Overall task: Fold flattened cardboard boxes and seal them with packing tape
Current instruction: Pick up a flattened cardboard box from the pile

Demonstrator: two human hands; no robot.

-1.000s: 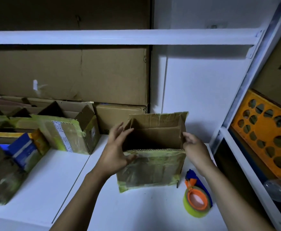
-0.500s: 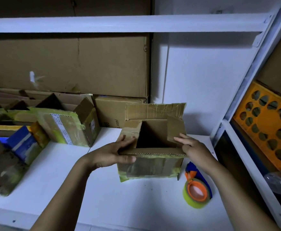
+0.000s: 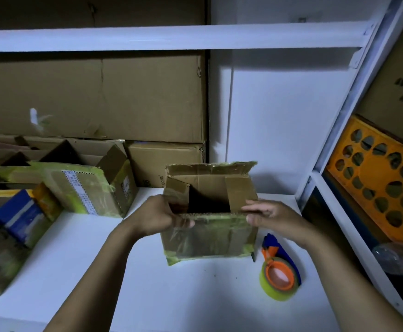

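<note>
Curling over the near rim, fingers [image 3: 183, 222] of the left hand [image 3: 157, 215] grip the cardboard box [image 3: 207, 236], while the right hand [image 3: 273, 215] presses straight fingers [image 3: 253, 207] on its right flap [image 3: 240, 192]. The box stands open-topped on a white shelf [image 3: 147, 283], a tape roll [image 3: 278, 281] just beside it.

Storeroom or packing corner. White metal racking: white shelf [image 3: 195, 295] underfoot of work, beam [image 3: 171, 38] above, upright post [image 3: 339, 116] at right. Large cardboard sheets [image 3: 100, 97] stand against far wall. Row of reused cartons [image 3: 83, 185] at left, yellowed tape, 1 printed shipping label. Closed brown carton [image 3: 162, 164] far centre. Open box [image 3: 207, 233] mid-shelf, tape roll [image 3: 279, 281] on orange dispenser near its right. Right bay: orange perforated crate [image 3: 375, 178], printed carton [image 3: 399, 92] above.
</note>
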